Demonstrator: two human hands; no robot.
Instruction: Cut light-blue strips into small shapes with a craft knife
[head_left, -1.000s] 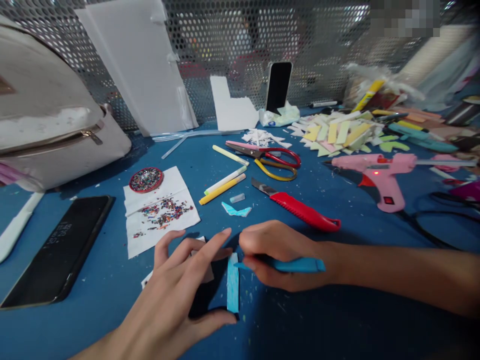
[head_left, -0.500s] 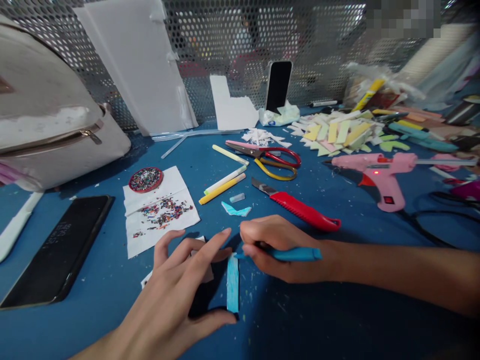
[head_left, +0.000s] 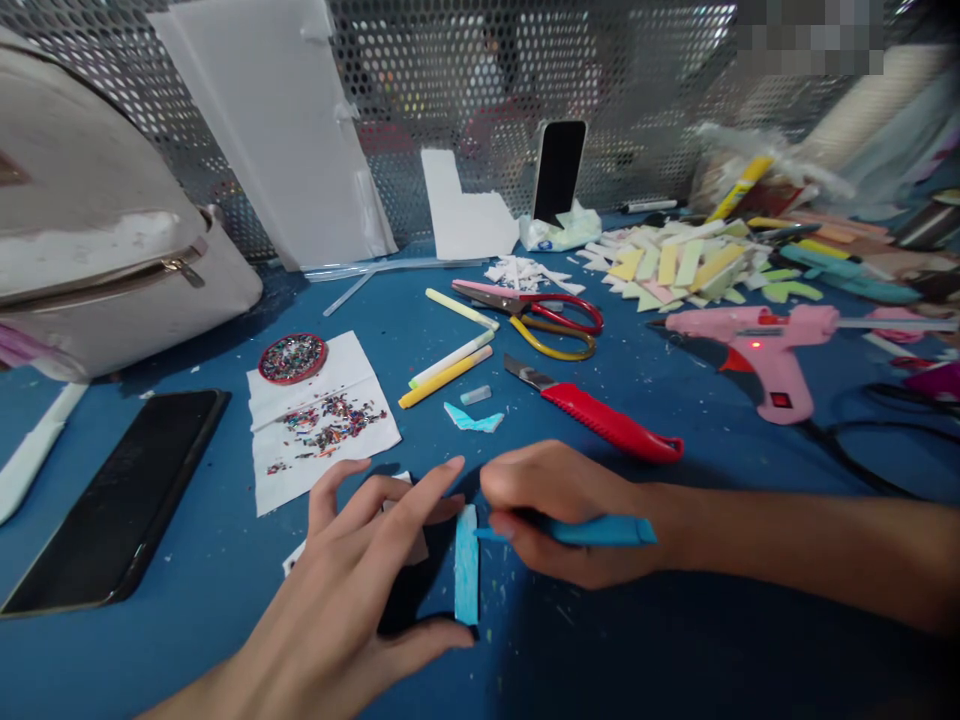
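My right hand (head_left: 559,510) is closed round a blue marker (head_left: 592,530) whose tip touches the upper right edge of a narrow strip coloured light blue (head_left: 466,565), lying upright on the blue table. My left hand (head_left: 360,575) rests beside the strip with fingers spread, index and thumb bracketing its left side and pinning a small white piece (head_left: 409,545) under them.
Near the hands lie a red utility knife (head_left: 600,415), scissors (head_left: 540,315), yellow markers (head_left: 446,370), a paper with glitter (head_left: 319,425) and a glitter lid (head_left: 292,358). A pink glue gun (head_left: 757,345) with cord sits right, a dark phone (head_left: 112,500) left, a bag (head_left: 97,230) behind.
The marker hand slid up toward the strip's top and back down a little, stroking along its right edge. My left hand stayed put.
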